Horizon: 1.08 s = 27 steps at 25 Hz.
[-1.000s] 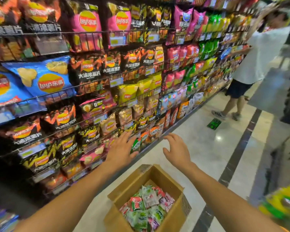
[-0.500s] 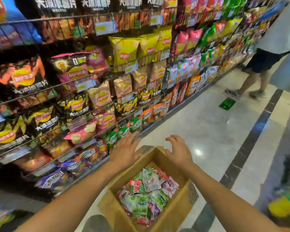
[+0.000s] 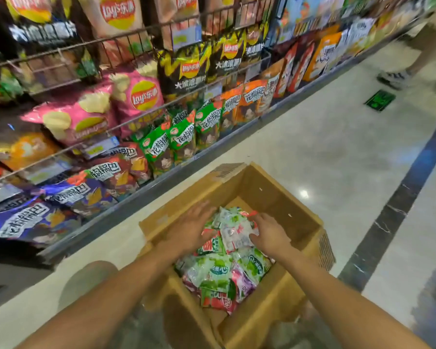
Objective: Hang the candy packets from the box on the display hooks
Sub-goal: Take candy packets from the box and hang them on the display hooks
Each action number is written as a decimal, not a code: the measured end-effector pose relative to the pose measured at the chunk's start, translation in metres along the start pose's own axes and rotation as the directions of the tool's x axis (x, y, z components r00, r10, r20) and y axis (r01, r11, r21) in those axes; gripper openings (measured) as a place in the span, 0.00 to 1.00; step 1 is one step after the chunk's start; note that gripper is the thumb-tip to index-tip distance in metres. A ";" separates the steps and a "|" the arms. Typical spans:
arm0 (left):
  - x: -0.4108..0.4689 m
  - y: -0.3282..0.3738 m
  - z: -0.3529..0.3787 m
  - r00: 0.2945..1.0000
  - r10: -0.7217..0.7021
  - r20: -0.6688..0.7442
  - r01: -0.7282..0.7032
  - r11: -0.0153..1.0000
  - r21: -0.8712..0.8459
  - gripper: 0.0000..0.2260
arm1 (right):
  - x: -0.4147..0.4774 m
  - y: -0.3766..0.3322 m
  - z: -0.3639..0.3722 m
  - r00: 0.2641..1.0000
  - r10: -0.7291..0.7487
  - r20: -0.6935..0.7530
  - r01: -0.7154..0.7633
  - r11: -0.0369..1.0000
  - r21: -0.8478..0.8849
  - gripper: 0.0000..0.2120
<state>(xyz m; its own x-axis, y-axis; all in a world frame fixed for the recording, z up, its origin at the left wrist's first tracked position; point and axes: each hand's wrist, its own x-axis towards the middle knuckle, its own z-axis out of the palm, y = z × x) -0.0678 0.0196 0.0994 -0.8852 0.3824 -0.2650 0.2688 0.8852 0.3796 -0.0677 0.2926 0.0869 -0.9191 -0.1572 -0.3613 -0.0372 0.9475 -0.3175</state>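
Head view: since half a second ago both hands have dropped from the far rim of the box (image 3: 275, 195) down into it, and the camera has tipped lower and closer over the carton.

The left hand (image 3: 189, 230) lies with its fingers straight and together, flat against the left side of the heap of candy packets (image 3: 219, 273). The right hand (image 3: 269, 235) rests on the heap's right side with fingers bent over a white packet (image 3: 237, 233). Whether it has pinched that packet I cannot tell.

The white packet sits on top of the pile, between the two hands and touching both, with the right fingertips nearer its middle. Its long side seems to run away from the person, so a grasp would probably close across its width.

The box stands on the pale floor (image 3: 325, 137), just beside the snack racks (image 3: 141, 96) to its left. No bare hook shows among the bags, so the lift likely goes up and left.
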 end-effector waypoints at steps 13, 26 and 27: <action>0.039 -0.036 0.069 0.997 -0.008 0.080 0.022 0.984 -0.175 0.32 | 0.127 0.095 0.181 0.905 0.323 0.276 -0.384 0.900 0.207 0.27; 0.063 -0.034 0.074 0.977 -0.040 0.211 0.119 0.919 -0.377 0.25 | 0.098 0.028 0.090 0.958 0.161 0.236 -0.283 0.647 0.708 0.06; 0.064 -0.029 0.073 0.974 -0.024 0.227 0.120 0.900 -0.420 0.24 | 0.096 0.022 0.083 0.956 0.145 0.257 -0.293 0.557 0.777 0.07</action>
<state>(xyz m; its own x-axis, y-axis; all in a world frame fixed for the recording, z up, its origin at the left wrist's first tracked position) -0.1048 0.0378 0.0070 -0.7820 0.4110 -0.4686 -0.0242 0.7312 0.6818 -0.1237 0.2755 -0.0276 -0.7829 -0.0845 -0.6164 0.5535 0.3577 -0.7521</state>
